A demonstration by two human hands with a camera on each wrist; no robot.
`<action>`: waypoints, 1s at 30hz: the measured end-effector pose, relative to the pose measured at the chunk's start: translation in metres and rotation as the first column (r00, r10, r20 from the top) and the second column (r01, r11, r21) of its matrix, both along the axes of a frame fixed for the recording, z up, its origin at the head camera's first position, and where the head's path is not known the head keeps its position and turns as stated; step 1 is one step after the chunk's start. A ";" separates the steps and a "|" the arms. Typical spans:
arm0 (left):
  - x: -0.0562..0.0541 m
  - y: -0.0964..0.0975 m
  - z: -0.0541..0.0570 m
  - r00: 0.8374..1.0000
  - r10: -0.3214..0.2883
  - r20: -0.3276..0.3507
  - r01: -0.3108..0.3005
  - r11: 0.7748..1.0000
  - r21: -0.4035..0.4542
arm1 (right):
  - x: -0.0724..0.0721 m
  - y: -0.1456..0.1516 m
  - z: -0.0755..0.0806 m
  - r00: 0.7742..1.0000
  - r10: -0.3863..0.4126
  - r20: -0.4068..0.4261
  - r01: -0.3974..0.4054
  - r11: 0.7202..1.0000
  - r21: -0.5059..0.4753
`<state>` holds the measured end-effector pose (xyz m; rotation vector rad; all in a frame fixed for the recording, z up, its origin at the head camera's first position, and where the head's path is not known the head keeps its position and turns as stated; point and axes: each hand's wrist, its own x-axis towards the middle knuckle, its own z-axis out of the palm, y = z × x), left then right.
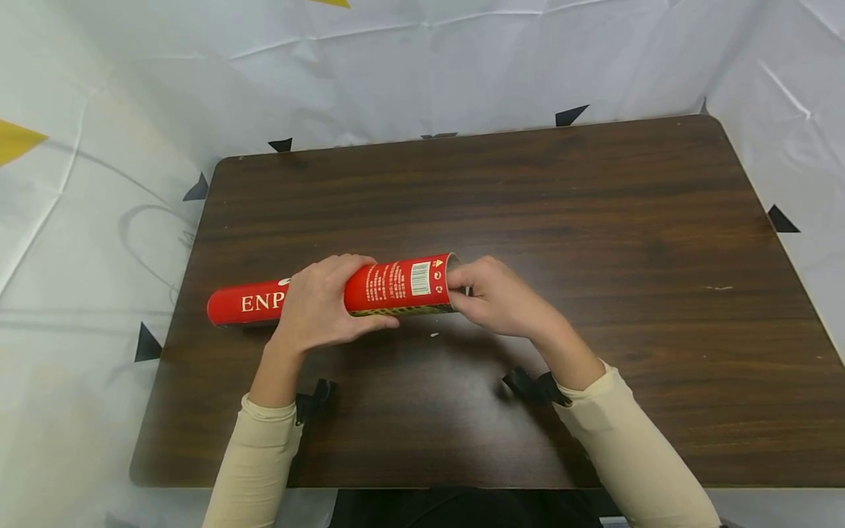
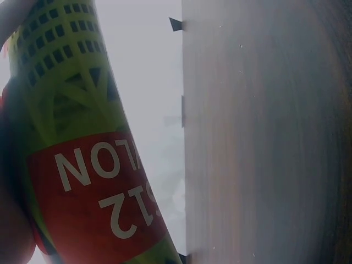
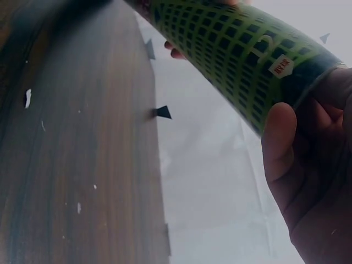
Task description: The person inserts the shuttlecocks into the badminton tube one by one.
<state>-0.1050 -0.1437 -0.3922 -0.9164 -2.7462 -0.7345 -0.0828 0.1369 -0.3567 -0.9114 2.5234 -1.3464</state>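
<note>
A long cylindrical tube (image 1: 396,286), red on top with white lettering and a barcode, lies across the view, its open end to the right. My left hand (image 1: 321,301) grips it around the middle from above, the thumb along its near side. Its other side, seen in the left wrist view, is green with a dark lattice and a red lettered panel (image 2: 93,192). At the open end, fingers of my right hand (image 1: 498,297) reach inside the rim. The right wrist view has the right thumb (image 3: 279,132) beside the rim; I cannot tell what the hidden fingertips hold.
Beneath is a dark wood-grain table (image 1: 594,198) with rounded corners. A small white scrap (image 1: 434,335) lies on it just below the tube. White sheeting (image 1: 429,73) with black and yellow patches surrounds the table at the back and sides.
</note>
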 end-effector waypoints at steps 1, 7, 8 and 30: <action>0.000 0.000 0.000 1.000 0.000 0.000 0.000 1.000 -0.001 | -0.001 -0.001 0.000 1.000 -0.003 0.013 0.003 1.000 0.006; 0.001 0.000 -0.001 1.000 0.002 -0.002 -0.002 1.000 -0.003 | -0.008 -0.005 0.000 0.998 0.004 0.069 -0.007 0.999 0.042; 0.001 -0.001 -0.002 1.000 0.003 -0.003 -0.003 1.000 -0.001 | -0.009 -0.006 0.000 0.997 0.006 0.077 -0.010 0.999 0.047; 0.004 0.016 -0.016 1.000 -0.007 -0.011 0.006 0.995 -0.104 | 0.005 0.053 0.009 0.954 -0.138 0.265 0.131 0.990 0.046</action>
